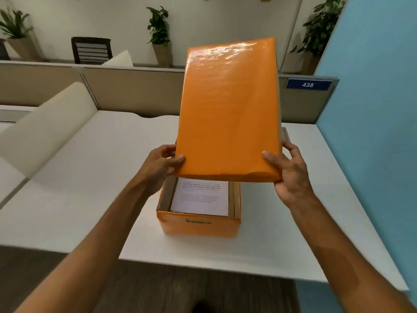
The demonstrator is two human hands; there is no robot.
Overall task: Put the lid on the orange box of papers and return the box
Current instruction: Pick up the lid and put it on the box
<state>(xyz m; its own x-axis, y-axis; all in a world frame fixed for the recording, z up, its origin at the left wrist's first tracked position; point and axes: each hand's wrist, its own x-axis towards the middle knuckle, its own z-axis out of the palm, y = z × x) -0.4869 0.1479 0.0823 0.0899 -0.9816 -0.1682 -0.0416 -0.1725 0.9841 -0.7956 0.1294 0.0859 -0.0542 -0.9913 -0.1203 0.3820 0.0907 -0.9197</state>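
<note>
An orange box (199, 225) stands open on the white desk (90, 177), with printed white papers (200, 197) stacked inside. I hold its orange lid (228, 111) in the air above the box, tilted with its far end raised. My left hand (162, 163) grips the lid's near left corner, thumb on top. My right hand (291, 170) grips the near right corner the same way. The lid hides the far half of the box.
A cream chair back (45, 129) stands at the desk's left. Beige partitions (135, 91) run behind the desk, one with a blue "438" sign (308, 84). A blue wall (372, 109) borders the right. Potted plants (159, 30) line the far wall.
</note>
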